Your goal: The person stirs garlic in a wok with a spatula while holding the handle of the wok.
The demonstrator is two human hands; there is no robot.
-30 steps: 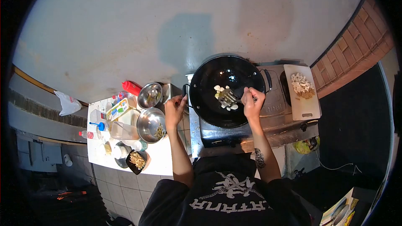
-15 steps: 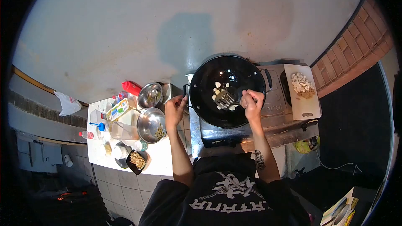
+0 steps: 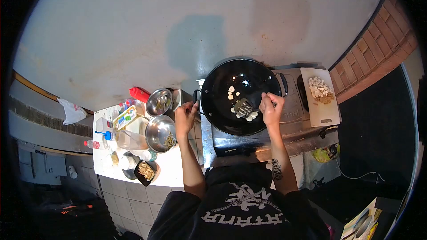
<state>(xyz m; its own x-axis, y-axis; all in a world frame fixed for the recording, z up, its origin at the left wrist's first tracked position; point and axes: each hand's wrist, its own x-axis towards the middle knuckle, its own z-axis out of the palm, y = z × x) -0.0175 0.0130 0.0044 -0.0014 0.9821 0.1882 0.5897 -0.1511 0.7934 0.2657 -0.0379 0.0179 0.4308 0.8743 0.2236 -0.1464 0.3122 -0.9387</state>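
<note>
A black wok with two side handles sits on the stove. My left hand is closed around its left handle. Over the wok's right side, my right hand grips a slotted spatula, whose metal head rests among pale sliced pieces in the bottom of the wok. A few more pale pieces lie apart, toward the back. The spatula's handle is mostly hidden by my fingers.
Right of the wok, a white cutting board carries chopped pale and brown food. On the left, a white table holds steel bowls, a black bowl, a red bottle and several containers. A wall rises behind the stove.
The spatula head has moved slightly right and turned, pushing pale pieces rightward and toward me. My right hand has shifted a little right. My left hand stays on the handle.
</note>
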